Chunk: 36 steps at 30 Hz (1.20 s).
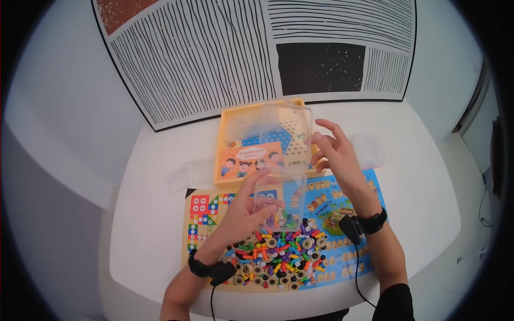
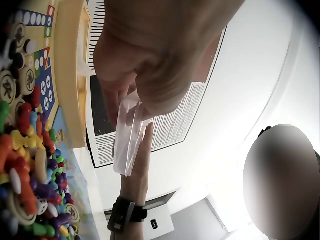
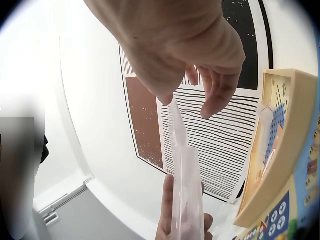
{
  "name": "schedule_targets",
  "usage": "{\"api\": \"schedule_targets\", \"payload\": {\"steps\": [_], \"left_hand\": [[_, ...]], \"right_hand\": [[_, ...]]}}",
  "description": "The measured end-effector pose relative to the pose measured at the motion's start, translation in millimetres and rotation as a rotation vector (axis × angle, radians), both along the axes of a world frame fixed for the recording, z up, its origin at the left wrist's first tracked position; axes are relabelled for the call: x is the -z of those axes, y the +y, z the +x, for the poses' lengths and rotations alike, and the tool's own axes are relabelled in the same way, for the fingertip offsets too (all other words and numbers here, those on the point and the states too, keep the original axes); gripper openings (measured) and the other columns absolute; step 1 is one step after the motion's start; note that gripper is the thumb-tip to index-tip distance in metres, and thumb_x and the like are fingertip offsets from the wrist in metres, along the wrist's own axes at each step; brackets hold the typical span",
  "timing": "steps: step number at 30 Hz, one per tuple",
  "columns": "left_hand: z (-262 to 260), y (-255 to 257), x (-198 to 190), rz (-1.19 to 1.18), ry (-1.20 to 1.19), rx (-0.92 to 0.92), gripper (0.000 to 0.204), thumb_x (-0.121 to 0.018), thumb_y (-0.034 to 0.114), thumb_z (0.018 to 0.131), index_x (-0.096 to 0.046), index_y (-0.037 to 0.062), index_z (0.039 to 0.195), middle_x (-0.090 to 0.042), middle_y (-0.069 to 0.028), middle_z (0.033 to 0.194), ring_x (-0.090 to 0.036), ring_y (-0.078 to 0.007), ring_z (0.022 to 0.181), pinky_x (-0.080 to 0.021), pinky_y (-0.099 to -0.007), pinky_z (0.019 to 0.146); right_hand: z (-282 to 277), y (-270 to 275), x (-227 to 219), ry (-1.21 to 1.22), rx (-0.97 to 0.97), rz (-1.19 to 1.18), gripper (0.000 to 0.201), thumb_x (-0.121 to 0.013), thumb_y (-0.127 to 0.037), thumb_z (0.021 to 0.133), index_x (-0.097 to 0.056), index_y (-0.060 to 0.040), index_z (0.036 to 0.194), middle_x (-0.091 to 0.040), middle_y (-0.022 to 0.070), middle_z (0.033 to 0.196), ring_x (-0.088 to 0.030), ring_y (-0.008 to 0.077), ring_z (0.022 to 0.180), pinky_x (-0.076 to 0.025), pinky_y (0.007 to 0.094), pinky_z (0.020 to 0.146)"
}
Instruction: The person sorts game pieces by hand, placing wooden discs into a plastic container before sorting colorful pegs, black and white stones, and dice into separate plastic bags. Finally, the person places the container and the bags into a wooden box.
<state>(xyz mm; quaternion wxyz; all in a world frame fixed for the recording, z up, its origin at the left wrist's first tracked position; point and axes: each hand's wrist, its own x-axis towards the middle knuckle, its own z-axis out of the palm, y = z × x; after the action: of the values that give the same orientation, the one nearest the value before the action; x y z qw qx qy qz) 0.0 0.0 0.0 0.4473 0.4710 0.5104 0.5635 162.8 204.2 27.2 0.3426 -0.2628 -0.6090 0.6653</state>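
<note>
My left hand [image 1: 238, 216] grips a clear plastic box [image 1: 292, 187] by its left side, above the game mat. Its hinged lid [image 1: 286, 120] is swung up and away from the base. Through the base, small coloured pieces show in the head view. My right hand [image 1: 340, 160] is beside the lid's right edge, fingers loosely bent and spread. In the right wrist view its thumb tip is right at the edge of the raised lid [image 3: 177, 125], with the other fingers apart from it. A mixed heap of coloured pegs and round wooden discs [image 1: 278, 257] lies below the left hand.
Behind the mat [image 1: 316, 267] stands a yellow tray [image 1: 218, 155] with an orange booklet [image 1: 243, 160], a blue perforated board [image 1: 267, 136] and a board with holes. Another clear container [image 1: 368, 150] sits to the right on the white table [image 1: 423, 214]. A framed picture [image 1: 214, 59] leans behind.
</note>
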Motion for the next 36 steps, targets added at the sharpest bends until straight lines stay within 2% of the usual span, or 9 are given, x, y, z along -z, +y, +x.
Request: {"api": "schedule_targets", "payload": {"steps": [4, 6, 7, 13, 18, 22, 25, 27, 36], "left_hand": [[-10.0, 5.7, 6.8, -0.036, 0.004, -0.108, 0.081, -0.062, -0.006, 0.099, -0.017, 0.0128, 0.164, -0.041, -0.0138, 0.151, -0.066, -0.0237, 0.122, -0.061, -0.0297, 0.087], [-18.5, 9.9, 22.4, 0.079, 0.001, -0.139, 0.083, -0.064, -0.006, 0.098, -0.017, 0.0141, 0.164, -0.04, -0.0146, 0.153, -0.066, -0.0236, 0.123, -0.059, -0.0311, 0.093], [-20.9, 10.7, 25.2, 0.077, 0.0, -0.141, 0.083, -0.064, -0.006, 0.098, -0.017, 0.0141, 0.164, -0.04, -0.0146, 0.153, -0.066, -0.0236, 0.123, -0.059, -0.0311, 0.093], [-40.1, 11.0, 38.6, -0.027, 0.066, -0.077, 0.085, -0.066, -0.005, 0.097, -0.018, 0.0141, 0.164, -0.042, -0.0151, 0.155, -0.065, -0.0207, 0.121, -0.057, -0.032, 0.094], [-45.9, 8.2, 30.4, -0.062, 0.173, -0.082, 0.083, -0.069, 0.002, 0.098, -0.02, 0.0125, 0.164, -0.054, -0.0145, 0.144, -0.065, -0.0184, 0.117, -0.057, -0.0331, 0.095], [-52.7, 8.2, 32.1, -0.142, 0.226, -0.138, 0.077, -0.069, 0.004, 0.098, -0.026, 0.0097, 0.162, -0.054, -0.016, 0.143, -0.064, -0.0194, 0.118, -0.058, -0.0343, 0.095], [-54.7, 9.7, 38.5, -0.15, 0.317, -0.2, 0.066, -0.068, 0.003, 0.098, -0.038, 0.0056, 0.157, -0.055, -0.0155, 0.143, -0.064, -0.0206, 0.118, -0.058, -0.0344, 0.094], [-54.8, 11.3, 41.9, -0.005, 0.505, -0.228, 0.057, -0.068, 0.002, 0.097, -0.048, 0.0029, 0.15, -0.056, -0.0145, 0.146, -0.063, -0.0212, 0.12, -0.059, -0.0335, 0.093], [-58.4, 12.9, 45.1, -0.026, 0.474, -0.275, 0.056, -0.068, 0.003, 0.097, -0.052, 0.0072, 0.15, -0.056, -0.016, 0.15, -0.061, -0.0236, 0.123, -0.057, -0.0364, 0.097]], "right_hand": [[-5.4, -5.1, 17.5, -0.114, -0.107, 0.156, 0.057, -0.072, -0.028, 0.1, -0.047, -0.0026, 0.145, -0.071, 0.0089, 0.106, -0.065, 0.0106, 0.074, -0.053, 0.025, 0.061], [-9.2, -14.3, 21.7, -0.238, -0.268, 0.155, 0.046, -0.073, -0.025, 0.099, -0.05, -0.0029, 0.133, -0.069, 0.0076, 0.105, -0.065, 0.0107, 0.074, -0.054, 0.0264, 0.058], [-12.3, -18.3, 25.0, -0.232, -0.273, 0.148, 0.036, -0.074, -0.02, 0.098, -0.052, -0.0028, 0.12, -0.068, 0.0072, 0.102, -0.066, 0.011, 0.076, -0.054, 0.0272, 0.056], [-22.8, -18.3, 63.5, -0.239, -0.351, 0.185, 0.028, -0.076, -0.013, 0.096, -0.054, -0.0022, 0.109, -0.067, 0.0082, 0.101, -0.069, 0.0125, 0.075, -0.054, 0.0275, 0.056], [-24.1, -23.3, 67.6, -0.235, -0.335, 0.126, 0.026, -0.076, -0.012, 0.096, -0.055, -0.0019, 0.107, -0.067, 0.0078, 0.1, -0.07, 0.0131, 0.074, -0.054, 0.0273, 0.056], [-24.1, -25.6, 64.4, -0.267, -0.326, 0.105, 0.024, -0.075, -0.013, 0.096, -0.056, -0.0018, 0.107, -0.066, 0.0076, 0.101, -0.07, 0.0131, 0.074, -0.054, 0.0266, 0.056], [-25.0, -26.2, 66.7, -0.273, -0.304, 0.094, 0.024, -0.075, -0.013, 0.097, -0.057, -0.0014, 0.106, -0.067, 0.0078, 0.103, -0.07, 0.0127, 0.074, -0.054, 0.0262, 0.056], [-26.0, -25.1, 72.1, -0.255, -0.297, 0.109, 0.023, -0.074, -0.013, 0.097, -0.057, -0.0013, 0.106, -0.067, 0.0075, 0.102, -0.07, 0.0124, 0.074, -0.054, 0.0261, 0.056], [-28.7, -23.1, 80.2, -0.217, -0.252, 0.179, 0.017, -0.073, -0.01, 0.098, -0.059, -0.0023, 0.103, -0.072, 0.0057, 0.089, -0.072, 0.012, 0.078, -0.056, 0.0272, 0.064]]}}
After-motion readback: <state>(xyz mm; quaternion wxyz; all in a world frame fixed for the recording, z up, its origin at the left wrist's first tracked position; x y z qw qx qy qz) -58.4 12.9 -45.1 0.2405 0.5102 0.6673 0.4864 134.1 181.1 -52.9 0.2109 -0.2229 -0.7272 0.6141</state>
